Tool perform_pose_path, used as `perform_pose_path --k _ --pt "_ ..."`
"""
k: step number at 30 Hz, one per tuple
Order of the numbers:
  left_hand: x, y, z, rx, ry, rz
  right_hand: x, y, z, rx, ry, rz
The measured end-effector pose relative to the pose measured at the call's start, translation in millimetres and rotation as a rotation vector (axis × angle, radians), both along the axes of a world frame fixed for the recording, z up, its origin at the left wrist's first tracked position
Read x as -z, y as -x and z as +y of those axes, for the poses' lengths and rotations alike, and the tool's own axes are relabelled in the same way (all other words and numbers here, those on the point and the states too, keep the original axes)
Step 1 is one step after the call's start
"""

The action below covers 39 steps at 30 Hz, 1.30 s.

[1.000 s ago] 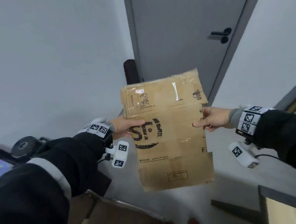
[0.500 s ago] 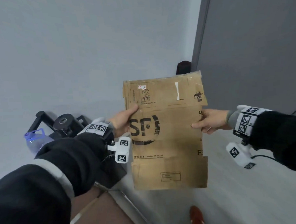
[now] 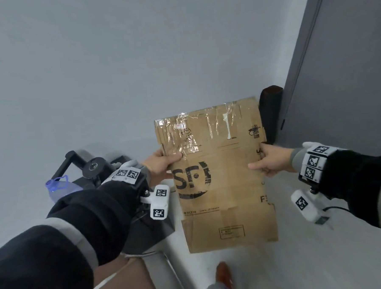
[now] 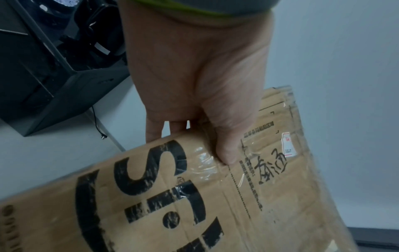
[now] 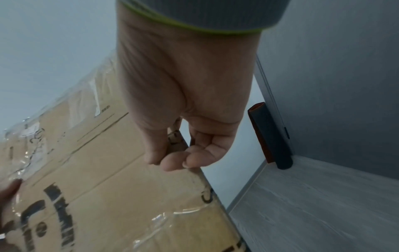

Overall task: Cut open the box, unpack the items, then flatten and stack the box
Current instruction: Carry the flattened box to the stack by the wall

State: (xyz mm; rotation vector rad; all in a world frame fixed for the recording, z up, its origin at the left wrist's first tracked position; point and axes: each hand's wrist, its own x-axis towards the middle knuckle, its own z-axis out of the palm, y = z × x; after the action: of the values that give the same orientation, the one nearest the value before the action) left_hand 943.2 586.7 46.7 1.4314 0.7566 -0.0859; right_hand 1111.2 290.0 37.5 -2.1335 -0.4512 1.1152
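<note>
The flattened cardboard box (image 3: 220,178) (taped along its top) is held upright, pinched at opposite edges by the left hand (image 3: 159,163) and seemingly the right hand (image 3: 269,162).

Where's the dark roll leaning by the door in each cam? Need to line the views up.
Head: dark roll upper right of centre, upright against the door frame, partly behind the top right corner of the flattened box.
Left wrist: not in view.
Right wrist: dark roll right of centre, standing on the floor, beyond the right hand.
Shared landmark: the black SF logo on the box, seen in all three views.
</note>
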Motion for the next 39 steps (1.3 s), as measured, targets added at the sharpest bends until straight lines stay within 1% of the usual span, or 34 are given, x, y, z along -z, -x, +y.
perform_pose_path --k 2,4,7,10,13,15,17,20,22,24,26,27,29,31,34,36,37,39 --pt "8.3 -9.4 14.1 0.007 -0.026 0.012 4.3 -17.9 18.4 -0.015 0.001 -0.019" --pt "21.1 -28.4 41.4 0.01 -0.04 0.034 11.0 -44.4 49.5 -0.042 0.015 -0.044" --pt "34.2 -53.9 72.3 -0.009 -0.056 0.04 22.0 -74.2 84.0 -0.036 0.048 -0.056" --pt "52.0 -92.2 117.6 -0.01 -0.038 0.052 42.2 -113.4 132.5 -0.008 0.098 -0.052" --pt "63.9 -115.1 137.4 0.004 -0.033 0.092 56.7 -138.2 162.8 0.052 0.155 -0.049" --pt "82.4 -135.4 166.2 -0.035 -0.012 0.118 74.5 -163.4 200.1 0.084 0.187 -0.044" --pt "101.1 -148.9 183.7 -0.088 0.013 0.13 90.5 -181.7 225.2 0.101 0.19 -0.031" --pt "124.8 -160.2 193.5 -0.192 0.059 0.129 111.3 -197.0 248.8 0.187 0.126 0.016" --pt "148.1 -168.7 201.5 -0.261 0.08 0.137 133.1 -209.1 268.6 0.25 0.1 0.074" --pt "179.3 -179.7 208.6 -0.328 0.069 0.163 163.8 -224.5 287.9 0.263 0.102 0.108" --pt "198.5 -187.5 211.7 -0.359 0.036 0.195 185.5 -233.9 299.4 0.317 0.087 0.126" --pt "219.1 -194.6 215.9 -0.392 0.021 0.213 208.7 -243.1 308.9 0.341 0.082 0.143" --pt "240.4 -202.4 219.0 -0.42 0.018 0.239 233.8 -252.8 319.6 0.399 0.063 0.181" --pt "284.3 -218.0 225.0 -0.455 0.017 0.273 283.0 -271.5 336.6 0.398 0.061 0.221" --pt "340.1 -238.5 231.6 -0.474 0.006 0.305 346.3 -296.8 355.0 0.402 0.072 0.271" --pt "360.7 -244.7 240.0 -0.483 -0.013 0.322 371.4 -307.8 368.3 0.395 0.074 0.304" --pt "384.9 -252.7 244.0 -0.485 -0.031 0.337 394.1 -316.8 375.7 0.397 0.091 0.324" --pt "405.5 -258.6 252.3 -0.495 -0.047 0.346 416.4 -326.0 387.9 0.397 0.116 0.354"
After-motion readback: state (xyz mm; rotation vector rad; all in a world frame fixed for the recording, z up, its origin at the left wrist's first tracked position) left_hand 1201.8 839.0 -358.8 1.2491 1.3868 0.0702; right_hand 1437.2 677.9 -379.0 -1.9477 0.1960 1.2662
